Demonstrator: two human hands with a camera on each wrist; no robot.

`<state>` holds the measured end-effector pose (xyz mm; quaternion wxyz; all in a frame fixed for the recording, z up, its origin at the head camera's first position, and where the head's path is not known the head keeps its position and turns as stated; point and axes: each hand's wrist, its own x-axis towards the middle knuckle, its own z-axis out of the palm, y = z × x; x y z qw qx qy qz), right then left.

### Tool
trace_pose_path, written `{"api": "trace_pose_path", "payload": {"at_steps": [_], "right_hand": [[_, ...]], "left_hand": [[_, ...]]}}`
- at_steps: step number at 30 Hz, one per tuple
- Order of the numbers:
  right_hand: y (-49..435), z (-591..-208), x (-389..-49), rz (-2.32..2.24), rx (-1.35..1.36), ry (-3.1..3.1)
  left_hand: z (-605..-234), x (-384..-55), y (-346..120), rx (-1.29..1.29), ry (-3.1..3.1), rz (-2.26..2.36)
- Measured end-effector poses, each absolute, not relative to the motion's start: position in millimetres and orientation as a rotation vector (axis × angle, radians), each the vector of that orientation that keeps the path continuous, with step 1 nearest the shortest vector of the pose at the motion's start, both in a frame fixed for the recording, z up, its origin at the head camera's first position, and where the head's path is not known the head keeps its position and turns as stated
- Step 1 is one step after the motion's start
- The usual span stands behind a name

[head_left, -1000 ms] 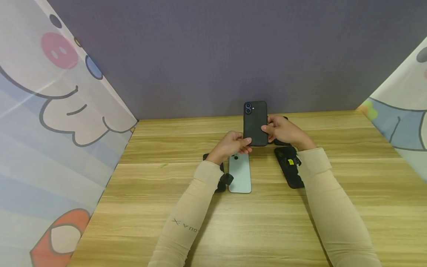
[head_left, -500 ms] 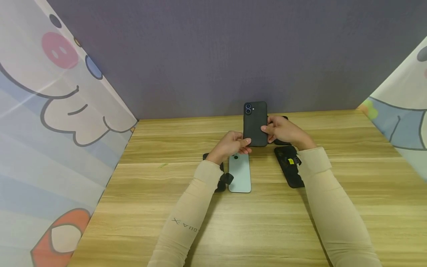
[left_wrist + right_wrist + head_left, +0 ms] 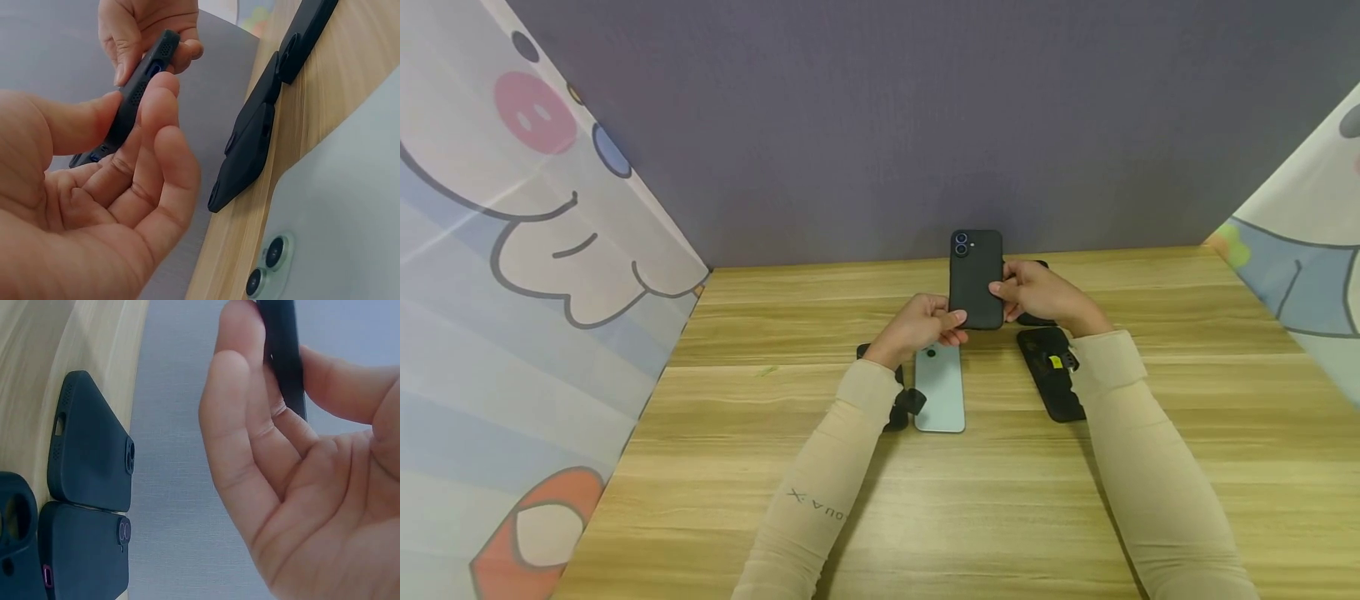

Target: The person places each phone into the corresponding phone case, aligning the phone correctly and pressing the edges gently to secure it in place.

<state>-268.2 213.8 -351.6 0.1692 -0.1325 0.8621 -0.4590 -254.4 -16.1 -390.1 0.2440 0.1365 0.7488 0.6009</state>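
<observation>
Black-cased smartphone (image 3: 977, 283) stood upright over the wood-grain table (image 3: 700, 458), between the fingertips. Behind the left fingers, the beige left sleeve (image 3: 820, 467) carried dark lettering (image 3: 817, 505), only an X clear. Left hand (image 3: 917, 329) and right hand (image 3: 1037, 292) pinched the phone's edges. Below the left fingers lay a pale green smartphone (image 3: 938, 396); below the right, a yellow patch (image 3: 1056, 362), unreadable.

This is a small indoor bay, screened on three sides around a table; whether it sits in a home, an office or a studio cannot be told. A pale yellow-brown wood-grain tabletop (image 3: 700, 500) runs back to a tall, plain grey-purple upright panel (image 3: 880, 125) with a woven look. A creased white-and-blue cartoon-printed sheet (image 3: 445, 275) borders the left side, and a similar white-and-blue printed sheet (image 3: 1318, 283) borders the right.
</observation>
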Motion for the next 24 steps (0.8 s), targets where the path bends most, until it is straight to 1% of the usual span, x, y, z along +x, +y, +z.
{"api": "trace_pose_path", "payload": {"at_steps": [16,20,24], "right_hand": [[215.4,-348.5,-267.8,-1.313,-0.370,2.450],[217.0,-349.0,-268.5,-1.349,-0.343,2.480],[218.6,-347.2,-267.4,-1.405,-0.257,2.544]], "left_hand": [[-393.3,-256.3,-17.0,0.433,2.039,1.632],[-392.1,-254.8,-17.2,0.462,2.028,1.607],[-391.3,-254.0,-16.8,0.509,2.023,1.552]]}}
